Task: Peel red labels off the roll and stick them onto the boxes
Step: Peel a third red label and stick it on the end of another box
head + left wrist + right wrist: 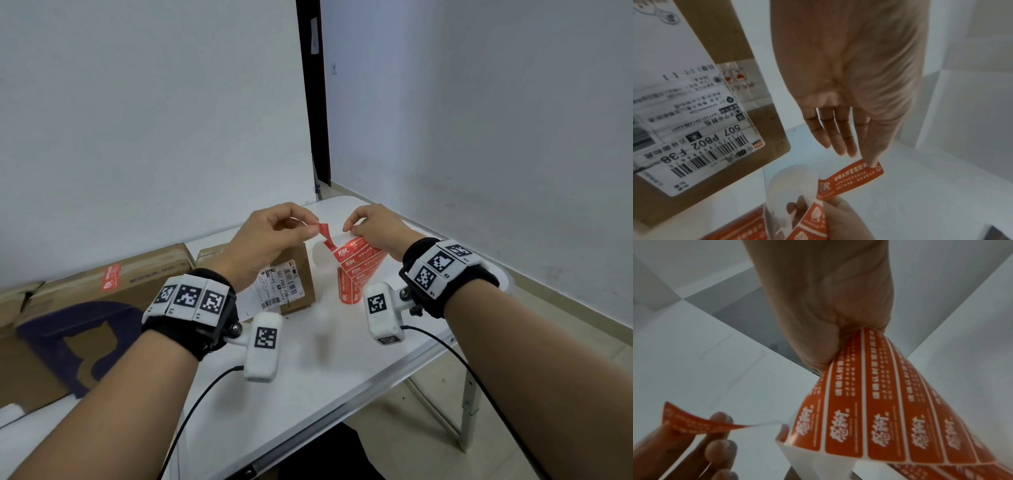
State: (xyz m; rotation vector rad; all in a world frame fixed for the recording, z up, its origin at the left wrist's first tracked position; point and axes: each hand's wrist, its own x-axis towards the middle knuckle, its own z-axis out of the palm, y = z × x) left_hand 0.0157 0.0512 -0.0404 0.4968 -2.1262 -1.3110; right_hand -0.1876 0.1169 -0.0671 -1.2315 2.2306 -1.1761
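Observation:
My left hand (pixel 313 229) pinches one end of a red label (pixel 324 234) between thumb and forefinger. The label's other end still meets the white backing. In the left wrist view the label (pixel 851 178) hangs from my fingertips (pixel 869 162). My right hand (pixel 349 229) grips the top of the unrolled strip of red labels (pixel 358 258), which fans out in the right wrist view (pixel 869 402). The roll (pixel 349 291) stands on the white table (pixel 308 377) below. A small brown box (pixel 301 263) with a white shipping label (pixel 684 113) stands just left of the roll.
A wide flat cardboard box (pixel 147 274) with a red label (pixel 111 277) stuck on top lies at the left. A cardboard piece with a purple print (pixel 68 335) lies in front of it. The table's front right edge (pixel 394 387) runs diagonally, and walls close off the far sides.

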